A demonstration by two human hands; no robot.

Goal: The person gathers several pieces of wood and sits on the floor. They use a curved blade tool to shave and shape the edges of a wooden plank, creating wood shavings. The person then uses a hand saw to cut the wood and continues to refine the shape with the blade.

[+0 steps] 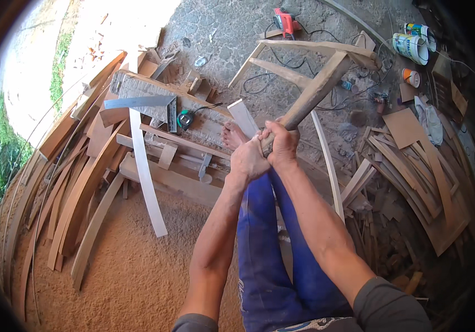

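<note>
On the worn bench [209, 130], a tape measure [184, 119] is set just beside a square [143, 102]. The floor [215, 27] is covered with sawdust [132, 265] at the lower left. Boards [85, 205] are heaped at its left and right sides, and white buckets [410, 48] are placed at the far right.

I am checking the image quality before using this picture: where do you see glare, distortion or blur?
In the head view, glare burns the ground at upper left to white; in the same head view, planks at left look bowed, though how much is lens distortion I cannot tell; in the head view, the left hand, right hand and wooden frame look fairly sharp.
</note>
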